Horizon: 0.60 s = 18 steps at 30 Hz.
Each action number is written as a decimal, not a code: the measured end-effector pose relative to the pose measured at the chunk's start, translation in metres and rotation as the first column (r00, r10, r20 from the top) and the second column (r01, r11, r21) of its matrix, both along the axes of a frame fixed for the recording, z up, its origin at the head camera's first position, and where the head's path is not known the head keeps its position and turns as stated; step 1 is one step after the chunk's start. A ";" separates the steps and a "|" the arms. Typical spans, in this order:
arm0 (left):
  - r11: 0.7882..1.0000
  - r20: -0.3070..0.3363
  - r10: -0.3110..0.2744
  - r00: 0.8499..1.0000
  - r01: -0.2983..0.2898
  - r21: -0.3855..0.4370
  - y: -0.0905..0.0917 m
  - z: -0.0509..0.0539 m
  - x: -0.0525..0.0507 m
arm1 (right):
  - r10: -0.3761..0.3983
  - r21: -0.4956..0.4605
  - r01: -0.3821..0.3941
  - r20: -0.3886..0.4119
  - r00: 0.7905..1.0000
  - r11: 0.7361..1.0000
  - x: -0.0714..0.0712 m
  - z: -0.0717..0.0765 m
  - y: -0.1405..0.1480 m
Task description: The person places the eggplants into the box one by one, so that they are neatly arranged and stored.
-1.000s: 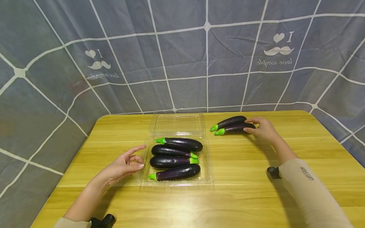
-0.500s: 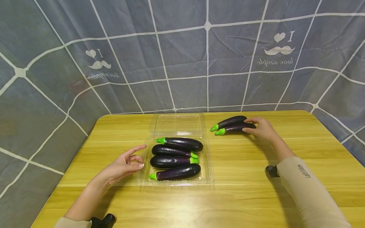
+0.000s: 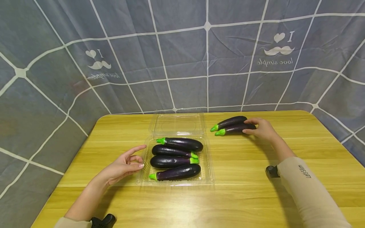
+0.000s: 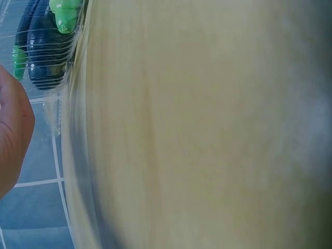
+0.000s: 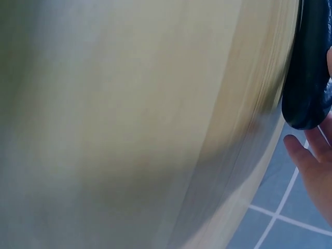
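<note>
My left hand (image 3: 124,166) is at the left side of the clear plastic clamshell container (image 3: 210,164), fingers spread and relaxed, the index fingertip and thumb at its wall. Whether they touch it I cannot tell. Several dark purple eggplants (image 3: 176,172) with green stems lie crosswise inside, stems pointing both ways. At the back right, my right hand (image 3: 263,129) holds the thick end of the nearer loose eggplant (image 3: 233,128) between thumb and fingers. Another eggplant (image 3: 231,121) lies right behind it. The right wrist view shows the held eggplant's rounded end (image 5: 306,98) among the fingers.
The container's lid (image 3: 178,123) lies folded back, towards the rear edge of the wooden table (image 3: 242,196). A grey curtain (image 3: 185,57) with white lines stands behind and around the table. Black wrist devices (image 3: 272,172) sit at both sleeves.
The right sleeve and wrist device shift slightly left between the first and second frames. Both hands stay in place, and the eggplants and container lie as before.
</note>
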<state>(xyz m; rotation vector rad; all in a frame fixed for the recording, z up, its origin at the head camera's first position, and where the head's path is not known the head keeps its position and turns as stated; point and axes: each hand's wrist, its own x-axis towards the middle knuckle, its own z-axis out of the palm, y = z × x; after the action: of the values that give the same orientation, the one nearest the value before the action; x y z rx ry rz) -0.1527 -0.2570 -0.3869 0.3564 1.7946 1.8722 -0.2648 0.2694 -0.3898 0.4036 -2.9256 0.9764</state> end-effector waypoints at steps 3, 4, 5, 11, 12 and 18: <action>1.000 0.000 0.002 1.000 -0.002 0.001 0.000 -0.001 0.000 | 0.005 -0.005 -0.005 0.006 1.000 1.000 0.000 -0.001 0.001; 1.000 0.000 0.003 1.000 -0.003 0.002 0.000 -0.001 0.000 | 0.006 -0.007 -0.006 0.009 1.000 1.000 0.000 -0.001 0.001; 1.000 0.002 0.003 1.000 -0.003 0.003 0.000 -0.001 0.000 | 0.007 -0.009 -0.007 0.011 1.000 1.000 0.000 -0.001 0.001; 1.000 0.004 -0.001 1.000 0.001 0.008 0.000 -0.001 0.000 | 0.015 -0.009 -0.014 0.009 1.000 1.000 0.001 -0.003 0.004; 1.000 0.003 -0.002 1.000 0.002 0.008 0.000 -0.001 0.000 | 0.016 -0.009 -0.016 0.005 1.000 1.000 0.001 -0.003 0.004; 1.000 0.002 0.006 1.000 -0.006 -0.002 0.001 0.000 0.001 | 0.032 -0.015 -0.033 -0.014 0.999 0.999 0.002 -0.003 0.004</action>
<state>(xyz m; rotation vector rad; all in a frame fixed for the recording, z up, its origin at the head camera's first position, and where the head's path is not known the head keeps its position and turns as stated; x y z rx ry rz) -0.1522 -0.2562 -0.3871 0.3492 1.7976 1.8743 -0.2624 0.2735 -0.3929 0.4568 -2.9061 0.9946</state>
